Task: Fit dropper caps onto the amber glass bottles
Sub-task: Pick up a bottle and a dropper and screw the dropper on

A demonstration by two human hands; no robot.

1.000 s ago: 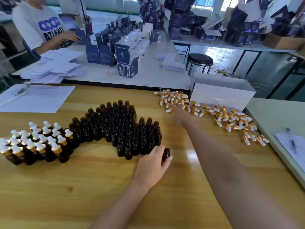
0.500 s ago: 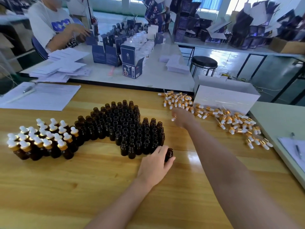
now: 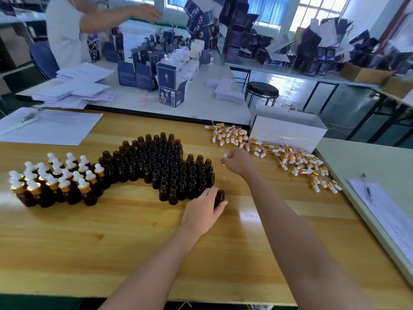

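Note:
My left hand (image 3: 203,211) grips one open amber bottle (image 3: 219,197) that stands on the wooden table (image 3: 134,242), just right of a dense cluster of uncapped amber bottles (image 3: 165,166). Further back, above the table, my right hand (image 3: 239,163) is shut on a dropper cap (image 3: 224,156) whose white bulb sticks out to the left. Loose gold-and-white dropper caps (image 3: 290,159) lie in a pile at the back right. Capped bottles (image 3: 55,177) stand grouped at the left.
A white box (image 3: 288,130) sits behind the cap pile. Papers with a pen (image 3: 44,128) lie at the back left, and a clipboard with a pen (image 3: 380,204) on the grey table to the right. A person works at the far table among blue cartons (image 3: 169,86).
My right hand has drawn back from the cap pile toward me, holding a dropper cap. My left hand has stayed on the single bottle. The far person has raised an arm.

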